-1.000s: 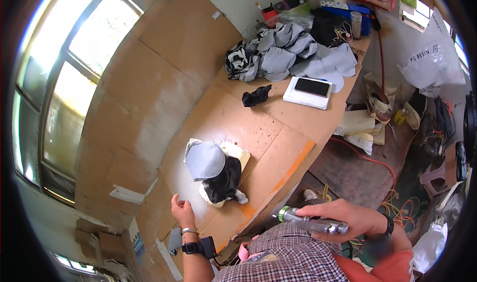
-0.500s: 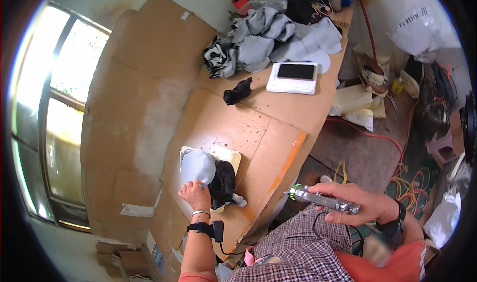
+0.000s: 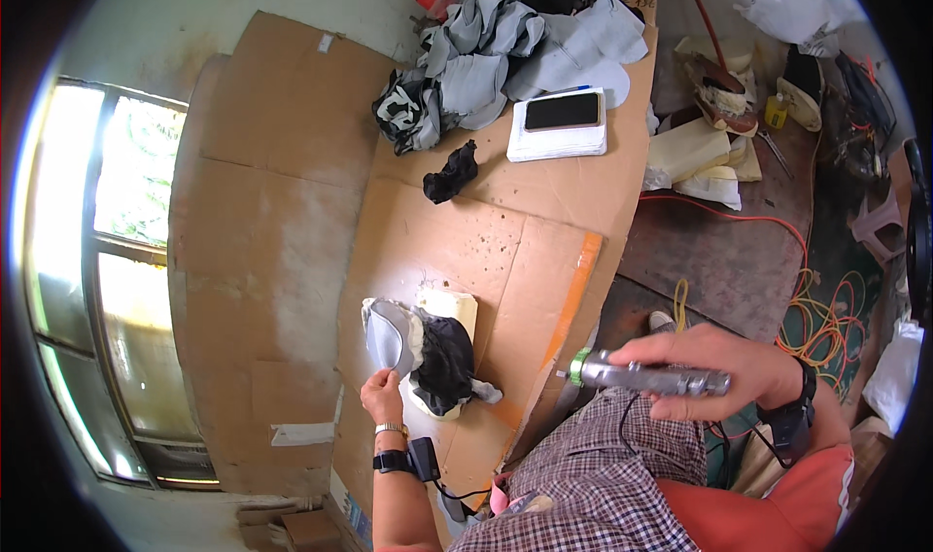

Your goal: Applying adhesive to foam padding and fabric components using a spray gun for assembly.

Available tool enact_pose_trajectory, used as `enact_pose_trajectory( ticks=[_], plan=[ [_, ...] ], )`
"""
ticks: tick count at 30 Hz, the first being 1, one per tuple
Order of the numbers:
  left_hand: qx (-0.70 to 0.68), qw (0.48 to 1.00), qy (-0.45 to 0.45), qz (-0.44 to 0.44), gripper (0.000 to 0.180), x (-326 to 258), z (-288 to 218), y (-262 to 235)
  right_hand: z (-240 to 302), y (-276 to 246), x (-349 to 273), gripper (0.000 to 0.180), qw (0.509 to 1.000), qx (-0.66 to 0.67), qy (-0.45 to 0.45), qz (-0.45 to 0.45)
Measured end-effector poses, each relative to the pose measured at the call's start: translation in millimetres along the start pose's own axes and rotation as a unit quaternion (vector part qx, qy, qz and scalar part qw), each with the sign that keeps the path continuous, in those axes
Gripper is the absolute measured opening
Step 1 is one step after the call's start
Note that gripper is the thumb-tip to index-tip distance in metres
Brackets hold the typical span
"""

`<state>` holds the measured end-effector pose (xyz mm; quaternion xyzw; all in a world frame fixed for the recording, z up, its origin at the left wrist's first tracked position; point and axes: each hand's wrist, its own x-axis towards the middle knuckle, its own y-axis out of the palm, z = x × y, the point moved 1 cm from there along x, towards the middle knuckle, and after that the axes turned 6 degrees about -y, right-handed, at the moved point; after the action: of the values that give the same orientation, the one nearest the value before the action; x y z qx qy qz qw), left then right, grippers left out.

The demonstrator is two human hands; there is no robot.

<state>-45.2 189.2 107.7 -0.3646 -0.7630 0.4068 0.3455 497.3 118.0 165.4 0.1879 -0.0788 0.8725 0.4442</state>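
Note:
My left hand [image 3: 382, 395] grips the lower edge of a grey shoe upper [image 3: 387, 335] that lies on the cardboard-covered table [image 3: 466, 251]. Next to the grey piece sits a black-and-white bundle of shoe material [image 3: 445, 362] on a pale block [image 3: 452, 304]. My right hand [image 3: 724, 367] is off the table edge, above my lap, closed around a silver cylindrical tool with a green ring at its tip [image 3: 641, 376]. The tool points left toward the table edge.
A small black cloth [image 3: 452, 173] lies mid-table. Farther back are a pile of grey fabric [image 3: 505, 51] and a dark phone on a white pad [image 3: 561, 122]. Cardboard sheets [image 3: 262, 231] lean against the wall. Orange and yellow cables [image 3: 826, 324] run over the floor at right.
My left hand moved from the table's near edge up to the grey shoe upper and took hold of it. The right hand kept the silver tool, shifting slightly.

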Motion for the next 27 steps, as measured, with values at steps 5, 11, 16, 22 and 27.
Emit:
enact_pose_trajectory(
  ticks=[5,11,16,22,27],
  plan=[
    [0.008,1.0,0.011,-0.007,0.014,0.3,-3.8,2.7,12.0,-20.2,4.1,0.056,1.0,0.002,0.006,-0.03],
    [0.004,1.0,-0.017,-0.003,0.012,-7.2,-5.1,2.2,25.0,-26.8,18.1,0.054,0.999,-0.032,0.009,-0.004],
    [-0.105,0.994,-0.017,0.01,0.019,-15.6,-4.0,-6.9,39.9,-9.7,29.5,0.054,0.997,-0.055,0.02,0.054],
    [-0.194,0.976,-0.053,-0.081,0.02,-38.4,23.2,-50.6,64.0,40.5,54.9,0.055,0.992,-0.082,0.008,0.098],
    [-0.249,0.954,-0.103,-0.133,0.021,-65.5,72.6,-78.3,89.6,84.5,79.7,0.056,0.98,-0.127,0.036,0.147]
  ],
)
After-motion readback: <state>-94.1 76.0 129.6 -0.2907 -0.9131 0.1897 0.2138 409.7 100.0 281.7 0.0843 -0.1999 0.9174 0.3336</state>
